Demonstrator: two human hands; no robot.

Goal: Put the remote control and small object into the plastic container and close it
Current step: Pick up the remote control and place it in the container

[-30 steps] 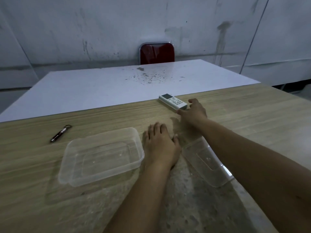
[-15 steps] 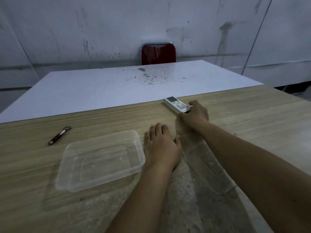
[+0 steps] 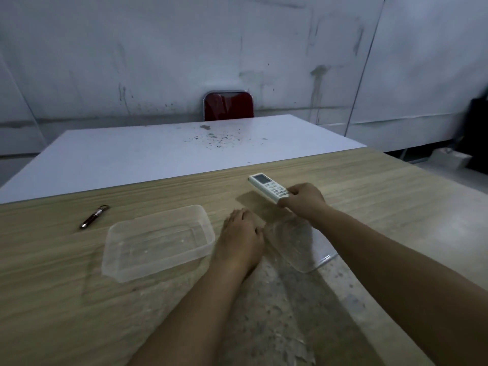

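Head view looks down on a pale wood-grain table (image 3: 369,186), its near middle worn to a grey, speckled patch. The right hand (image 3: 305,200) pinches the near end of a slim white rectangular remote control (image 3: 268,186), thumb on the button face and fingers curled beneath. The remote's long axis runs diagonally, its small grey display end pointing away and to the left, its button end toward the hand; it seems lifted slightly off the wood, with a shadow lying under it, though the dim light makes that hard to confirm.

The left hand (image 3: 241,236) rests palm down on the table, fingers together and flat, holding nothing, between a clear rectangular plastic container (image 3: 158,241) on its left and a clear plastic lid (image 3: 298,244) on its right. The container sits open side up, thin-walled with rounded corners and a raised rim. The lid lies flat, partly under the right forearm.

Well to the left of the container lies a small dark cylindrical object with a metal ring (image 3: 93,216), its ring end pointing away and to the right.

Beyond the wooden surface stands a smooth white tabletop (image 3: 158,154) flecked with dark specks, and behind it a glossy red chair back with a chrome edge (image 3: 228,105).
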